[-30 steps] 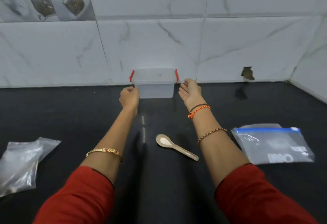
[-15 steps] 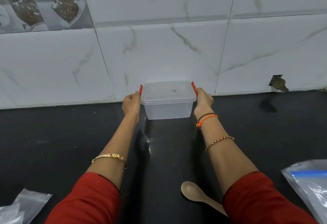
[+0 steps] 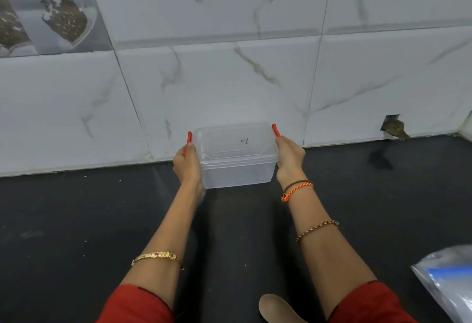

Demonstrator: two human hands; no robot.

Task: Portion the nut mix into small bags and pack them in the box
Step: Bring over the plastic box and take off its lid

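I'm seeing the black counter bearing the clear lidded box by the tiled wall; my left hand and right hand are gripping its sides, fingers curled at the red latches.

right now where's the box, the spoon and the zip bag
clear plastic box (image 3: 237, 173), head view, front wall
beige spoon (image 3: 274, 306), head view, bowl
zip bag (image 3: 452, 287), head view, clear film below blue strip
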